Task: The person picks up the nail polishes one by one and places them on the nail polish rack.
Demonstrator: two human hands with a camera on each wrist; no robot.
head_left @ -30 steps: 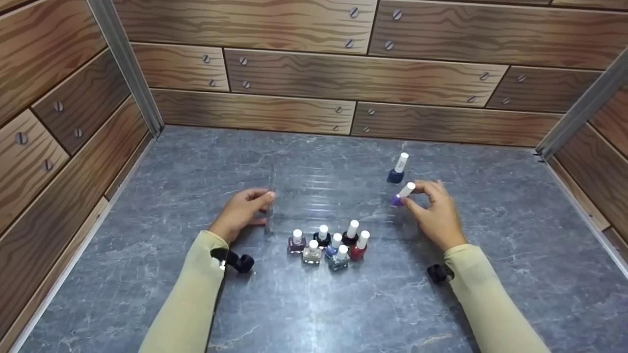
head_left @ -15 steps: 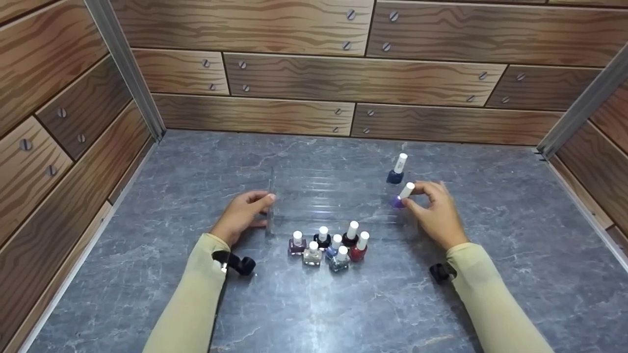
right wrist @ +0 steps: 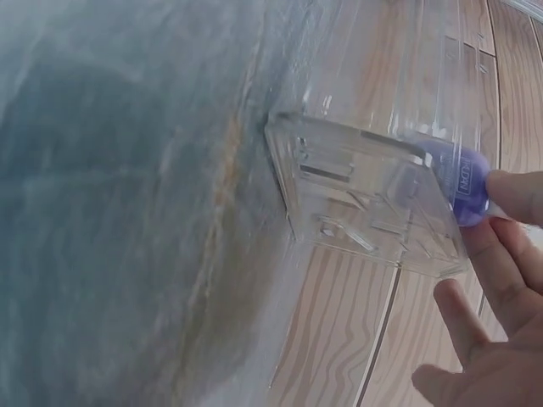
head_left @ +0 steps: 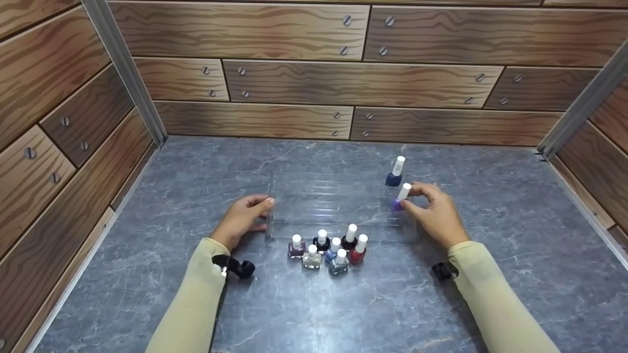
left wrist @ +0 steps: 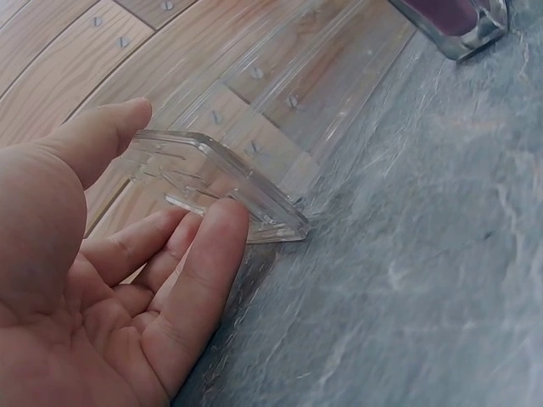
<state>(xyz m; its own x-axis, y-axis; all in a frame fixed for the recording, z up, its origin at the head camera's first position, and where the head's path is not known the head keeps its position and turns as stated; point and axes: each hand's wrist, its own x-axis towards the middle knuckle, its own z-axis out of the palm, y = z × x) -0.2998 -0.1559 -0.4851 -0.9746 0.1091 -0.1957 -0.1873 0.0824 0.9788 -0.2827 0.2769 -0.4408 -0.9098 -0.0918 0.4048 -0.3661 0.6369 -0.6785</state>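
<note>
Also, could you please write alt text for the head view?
The right hand pinches a purple nail polish bottle at the right end of a clear rack; the left hand holds the rack's left end. A dark blue bottle is behind the purple one, and seven more bottles stand in front on a grey table.

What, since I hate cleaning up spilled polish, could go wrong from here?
The purple nail polish bottle, pinched by the right hand at the right end of the clear rack, might tip if released unevenly. It could knock the dark blue nail polish bottle close behind. A nudge from the left hand at the opposite end might slide the rack into the seven bottles clustered in front.
</note>
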